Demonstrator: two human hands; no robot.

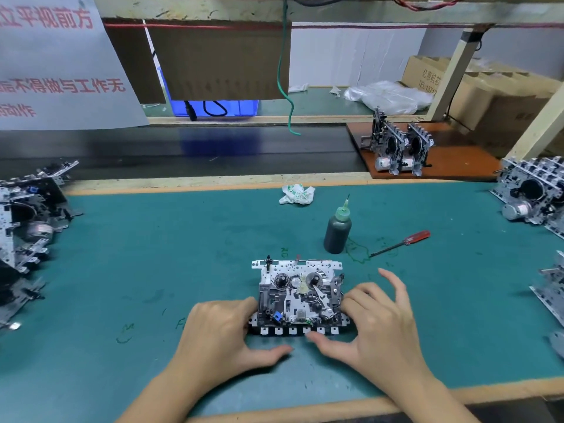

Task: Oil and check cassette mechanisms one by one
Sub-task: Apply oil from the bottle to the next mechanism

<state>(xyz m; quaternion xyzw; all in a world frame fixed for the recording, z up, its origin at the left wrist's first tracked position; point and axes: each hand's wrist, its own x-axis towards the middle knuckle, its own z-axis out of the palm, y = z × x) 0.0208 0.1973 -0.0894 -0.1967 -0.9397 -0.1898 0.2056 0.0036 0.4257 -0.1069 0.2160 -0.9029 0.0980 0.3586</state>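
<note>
Nearest the lens, my left hand [225, 334] grips the left end of the cassette mechanism [300, 296], fingers [244, 305] curled against its side and thumb stretched along its front edge. Mechanism: flat on the desk [152, 254], centred just ahead of me, key row toward me, reel hubs facing up. My right hand [378, 325] holds the right end likewise, curled fingers against the side, thumb at the key row, index finger raised clear.

Desk surface, left to right: a green mat bearing faint pen marks; a heap of further mechanisms [27, 227] at the left edge; a crumpled tissue [296, 194] near the far rim; a dark oil bottle [337, 228] with a pale needle nozzle, upright, just beyond the held unit; a red-handled screwdriver [403, 242] lying beside it; more mechanisms [534, 196] stacked at the right edge.

Room beyond: a white notice [58, 68] with red characters hanging at left; a dark belt-like strip [183, 154] running across; a green cable [285, 74] dangling; two upright mechanisms on a brown board [451, 166]; clear plastic bags [387, 96] and cardboard boxes [494, 93] at right.
</note>
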